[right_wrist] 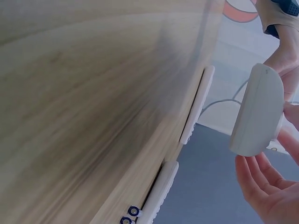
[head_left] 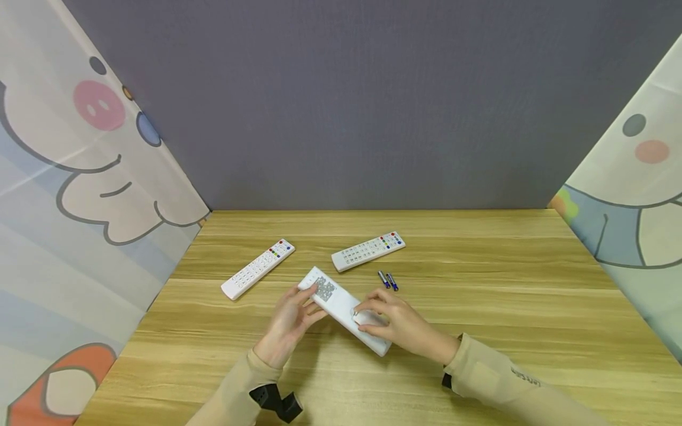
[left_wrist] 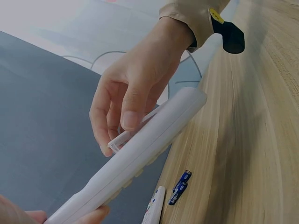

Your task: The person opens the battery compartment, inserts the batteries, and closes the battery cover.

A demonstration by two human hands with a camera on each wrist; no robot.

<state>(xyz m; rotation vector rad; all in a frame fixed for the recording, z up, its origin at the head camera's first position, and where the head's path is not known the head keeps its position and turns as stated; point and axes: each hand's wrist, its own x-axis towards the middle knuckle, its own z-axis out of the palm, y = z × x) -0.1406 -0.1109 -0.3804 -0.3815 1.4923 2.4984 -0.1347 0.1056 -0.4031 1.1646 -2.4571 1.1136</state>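
Note:
A white remote control (head_left: 339, 305) is held slanted above the table, its back facing up with a grey printed label. My left hand (head_left: 288, 325) grips its far-left end, thumb on the back and fingers underneath. Over the nearer-right end, my right hand (head_left: 394, 322) pinches the white battery cover (left_wrist: 122, 138) between thumb and fingers. In the left wrist view, one end of the cover stands raised off the remote's back while the other stays close to it. The right fingers hide the battery compartment. Two blue batteries (head_left: 388, 280) lie side by side just beyond the right hand.
One white remote (head_left: 258, 269) lies buttons up on the left of the wooden table (head_left: 506, 284). Another remote (head_left: 368, 251) lies buttons up behind the batteries. A grey wall (head_left: 373, 106) closes the back, with cartoon-printed sheets (head_left: 64, 195) at the sides.

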